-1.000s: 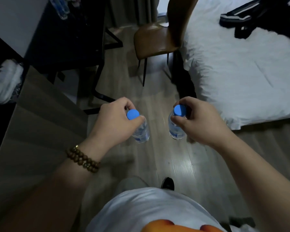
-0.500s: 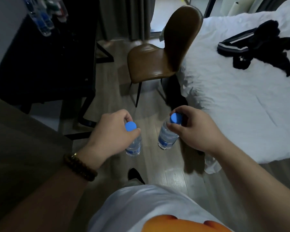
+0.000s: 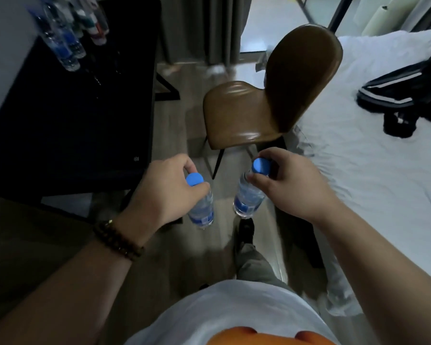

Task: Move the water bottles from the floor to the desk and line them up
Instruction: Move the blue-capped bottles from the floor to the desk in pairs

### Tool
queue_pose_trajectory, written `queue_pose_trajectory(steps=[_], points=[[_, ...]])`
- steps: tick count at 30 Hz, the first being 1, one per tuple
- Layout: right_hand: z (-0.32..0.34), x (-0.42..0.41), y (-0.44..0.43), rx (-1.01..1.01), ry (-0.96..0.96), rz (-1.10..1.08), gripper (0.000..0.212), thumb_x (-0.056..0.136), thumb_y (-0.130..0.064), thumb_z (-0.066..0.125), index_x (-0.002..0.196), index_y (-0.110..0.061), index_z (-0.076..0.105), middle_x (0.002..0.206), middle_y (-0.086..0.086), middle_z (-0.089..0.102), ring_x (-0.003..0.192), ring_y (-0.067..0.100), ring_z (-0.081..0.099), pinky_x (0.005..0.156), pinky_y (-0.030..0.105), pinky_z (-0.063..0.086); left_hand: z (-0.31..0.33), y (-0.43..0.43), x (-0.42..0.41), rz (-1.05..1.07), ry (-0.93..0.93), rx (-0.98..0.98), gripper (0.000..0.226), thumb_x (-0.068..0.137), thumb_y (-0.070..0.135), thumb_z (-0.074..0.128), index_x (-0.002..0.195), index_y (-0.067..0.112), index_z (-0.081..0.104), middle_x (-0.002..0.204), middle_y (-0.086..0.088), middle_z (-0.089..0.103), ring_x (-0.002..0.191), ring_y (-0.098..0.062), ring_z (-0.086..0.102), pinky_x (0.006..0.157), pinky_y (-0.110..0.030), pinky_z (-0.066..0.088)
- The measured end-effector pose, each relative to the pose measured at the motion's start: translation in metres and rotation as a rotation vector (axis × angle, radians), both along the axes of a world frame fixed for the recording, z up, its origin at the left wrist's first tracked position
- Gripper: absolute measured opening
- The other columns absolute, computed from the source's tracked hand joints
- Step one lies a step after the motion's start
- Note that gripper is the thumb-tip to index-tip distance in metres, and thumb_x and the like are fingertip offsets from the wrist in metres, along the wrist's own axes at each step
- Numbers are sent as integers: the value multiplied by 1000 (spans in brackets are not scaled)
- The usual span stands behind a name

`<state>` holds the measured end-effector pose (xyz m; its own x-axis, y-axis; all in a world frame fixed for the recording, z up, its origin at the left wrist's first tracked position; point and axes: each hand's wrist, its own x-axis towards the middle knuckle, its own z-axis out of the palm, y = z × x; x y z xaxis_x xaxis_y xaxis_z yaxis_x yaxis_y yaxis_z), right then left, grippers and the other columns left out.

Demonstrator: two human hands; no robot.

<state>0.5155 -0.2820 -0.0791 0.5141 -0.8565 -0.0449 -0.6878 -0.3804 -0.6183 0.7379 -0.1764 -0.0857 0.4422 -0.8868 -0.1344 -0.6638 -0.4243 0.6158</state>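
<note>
Left hand point(image 3: 164, 190): fingers point(image 3: 201, 190) curled round neck of left bottle point(image 3: 202, 210), under blue cap. Right hand point(image 3: 291, 185): fingers pinch neck of right bottle point(image 3: 247, 200). Both bottles hang side by side, apart, above floor point(image 3: 184, 135), near chair point(image 3: 244, 113). Dark desk point(image 3: 72, 115) at left; more bottles point(image 3: 62, 46) stand at its far end.
</note>
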Motion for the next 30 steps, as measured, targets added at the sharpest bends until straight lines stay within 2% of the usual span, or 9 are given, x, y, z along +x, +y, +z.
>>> queue_pose_trajectory(steps=[5, 7, 10, 14, 17, 21, 23, 28, 30], points=[[-18, 49, -88, 63, -21, 108, 19, 88, -46, 71, 101, -37, 62, 73, -12, 65, 72, -1, 61, 54, 17, 41, -11, -68, 37, 45, -71, 75, 28, 72, 43, 82, 77, 30, 58, 62, 8, 65, 55, -6, 62, 43, -24, 45], [-21, 71, -126, 58, -11, 186, 17, 89, -43, 70, 101, -34, 62, 71, -11, 63, 66, 4, 60, 56, 23, 43, -12, -97, 51, 106, -63, 108, 27, 73, 45, 81, 78, 32, 58, 66, 12, 65, 59, -2, 63, 48, -20, 44], [-17, 102, -181, 19, 10, 297, 22, 89, -40, 68, 108, -30, 63, 70, -16, 53, 68, 6, 54, 60, 29, 43, -7, -138, 70, 177, -5, 72, 25, 74, 41, 80, 78, 31, 58, 63, 11, 63, 58, -1, 60, 51, -20, 43], [-10, 150, -250, -35, 28, 421, 22, 88, -37, 69, 108, -31, 60, 75, -16, 49, 73, 10, 53, 61, 28, 39, 2, -188, 96, 306, 20, 5, 24, 76, 41, 79, 81, 32, 58, 66, 12, 62, 63, 2, 61, 48, -13, 41], [-7, 191, -288, -23, 12, 475, 22, 87, -36, 68, 108, -31, 62, 83, -12, 59, 76, 11, 57, 62, 27, 38, 10, -216, 117, 380, 28, -28, 23, 78, 42, 80, 84, 32, 60, 69, 11, 62, 66, 6, 62, 47, -7, 42], [-9, 244, -325, 64, -27, 506, 17, 87, -33, 69, 103, -29, 64, 84, -12, 63, 77, 8, 59, 62, 28, 44, 20, -241, 159, 463, 19, -57, 24, 75, 44, 81, 81, 31, 61, 62, 16, 62, 55, 1, 60, 43, -10, 42], [-11, 274, -341, 82, -39, 522, 15, 88, -34, 70, 101, -30, 64, 81, -14, 64, 75, 3, 59, 60, 24, 43, 20, -250, 185, 478, -21, -61, 25, 73, 44, 81, 78, 31, 60, 62, 16, 62, 54, 0, 59, 42, -11, 41], [-7, 348, -365, 41, -52, 575, 17, 89, -40, 68, 104, -32, 64, 81, -17, 64, 76, 2, 61, 62, 24, 47, 16, -263, 252, 488, -63, -60, 27, 72, 39, 84, 75, 31, 58, 70, 25, 63, 55, 1, 59, 41, -12, 42], [-2, 376, -372, -2, -58, 593, 16, 88, -43, 67, 102, -36, 62, 78, -19, 62, 74, -1, 59, 59, 23, 45, 15, -264, 278, 522, -61, -44, 28, 72, 41, 85, 75, 32, 58, 66, 21, 63, 54, 0, 60, 40, -13, 43]])
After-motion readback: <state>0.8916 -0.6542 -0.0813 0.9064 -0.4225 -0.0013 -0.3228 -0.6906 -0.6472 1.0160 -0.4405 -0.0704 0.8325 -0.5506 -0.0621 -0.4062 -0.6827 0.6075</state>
